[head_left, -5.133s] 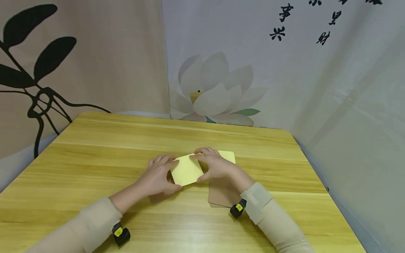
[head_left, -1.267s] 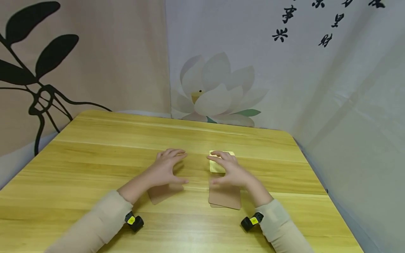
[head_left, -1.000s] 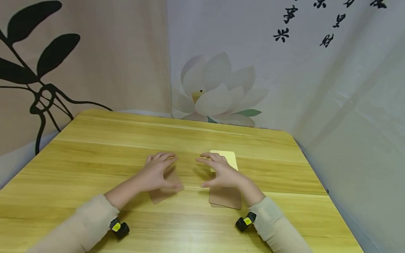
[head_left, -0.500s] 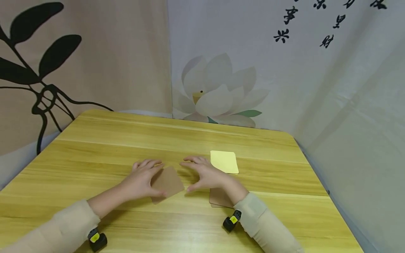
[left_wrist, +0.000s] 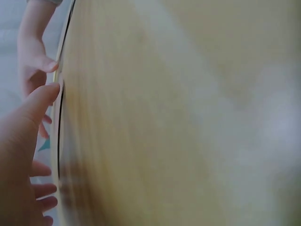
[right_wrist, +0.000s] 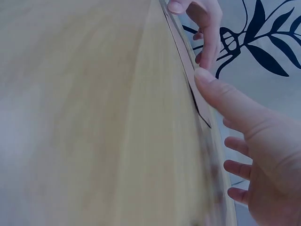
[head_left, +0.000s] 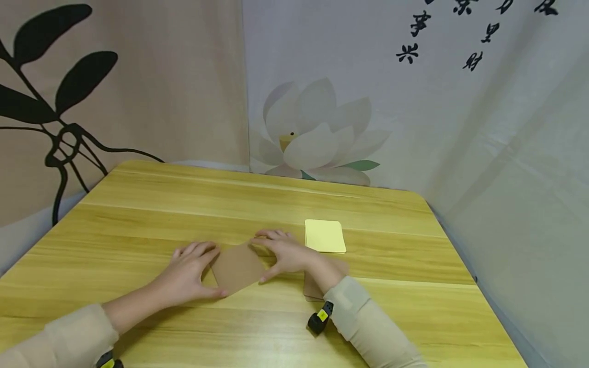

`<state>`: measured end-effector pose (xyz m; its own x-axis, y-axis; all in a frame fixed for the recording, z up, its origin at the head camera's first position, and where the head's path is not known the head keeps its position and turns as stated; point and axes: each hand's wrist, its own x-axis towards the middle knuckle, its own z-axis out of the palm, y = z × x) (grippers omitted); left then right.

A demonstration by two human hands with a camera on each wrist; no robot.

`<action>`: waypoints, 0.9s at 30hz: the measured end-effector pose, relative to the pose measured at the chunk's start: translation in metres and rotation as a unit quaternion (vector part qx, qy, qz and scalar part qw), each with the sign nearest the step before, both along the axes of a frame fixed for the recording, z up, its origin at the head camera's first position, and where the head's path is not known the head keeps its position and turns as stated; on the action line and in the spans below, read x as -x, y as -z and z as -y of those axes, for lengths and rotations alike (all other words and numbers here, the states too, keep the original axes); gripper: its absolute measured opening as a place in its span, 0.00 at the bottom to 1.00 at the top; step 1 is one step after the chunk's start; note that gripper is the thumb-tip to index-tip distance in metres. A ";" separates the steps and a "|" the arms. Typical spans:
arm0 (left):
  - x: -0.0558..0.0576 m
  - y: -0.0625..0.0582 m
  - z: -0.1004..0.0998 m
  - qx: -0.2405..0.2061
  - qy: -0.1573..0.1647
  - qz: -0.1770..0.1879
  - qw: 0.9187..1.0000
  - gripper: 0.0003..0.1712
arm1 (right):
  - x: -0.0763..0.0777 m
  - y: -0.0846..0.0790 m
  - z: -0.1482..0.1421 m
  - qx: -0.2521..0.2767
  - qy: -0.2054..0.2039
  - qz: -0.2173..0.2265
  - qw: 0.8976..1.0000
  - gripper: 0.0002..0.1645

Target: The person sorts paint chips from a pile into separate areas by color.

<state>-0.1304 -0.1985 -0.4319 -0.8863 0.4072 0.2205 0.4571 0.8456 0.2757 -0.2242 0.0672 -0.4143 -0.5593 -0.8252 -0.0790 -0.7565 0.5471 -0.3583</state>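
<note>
A square brown card [head_left: 237, 269] lies on the wooden table, turned at a slant between the two hands. My left hand [head_left: 187, 273] is at its left edge, with the thumb by the near corner and the fingers by the far-left corner. My right hand [head_left: 286, 255] spans its right side, thumb low and fingertips at the far corner. In the wrist views the fingers of the left hand [left_wrist: 21, 146] and right hand [right_wrist: 263, 146] are extended and spread. Whether the card is slightly off the table is hard to tell.
Yellow cards [head_left: 324, 236] lie stacked behind the right hand. Below them, brown cards [head_left: 313, 289] are partly hidden by the right forearm. The wooden table [head_left: 257, 335] meets a printed curtain [head_left: 184, 102] at the back.
The yellow card between both hands 5.1 s ago is gone from them. The empty hands have since moved left, parting around the brown card; the right hand has left the area over the yellow stack.
</note>
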 end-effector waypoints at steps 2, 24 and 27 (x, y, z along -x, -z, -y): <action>-0.002 0.001 0.000 -0.001 -0.003 0.000 1.000 0.63 | 0.000 0.001 0.003 -0.005 -0.004 -0.001 1.000 0.58; -0.005 0.001 -0.005 -0.031 0.005 0.008 0.999 0.52 | -0.001 -0.002 0.015 -0.034 0.000 0.022 0.999 0.55; -0.005 0.000 -0.006 -0.037 0.005 0.014 0.999 0.51 | -0.001 -0.002 0.015 -0.031 0.001 0.023 0.999 0.55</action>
<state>-0.1256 -0.1927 -0.4320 -0.8887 0.3990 0.2261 0.4564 0.8178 0.3506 -0.2233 0.0525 -0.4126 -0.5556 -0.8168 -0.1556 -0.7386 0.5707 -0.3588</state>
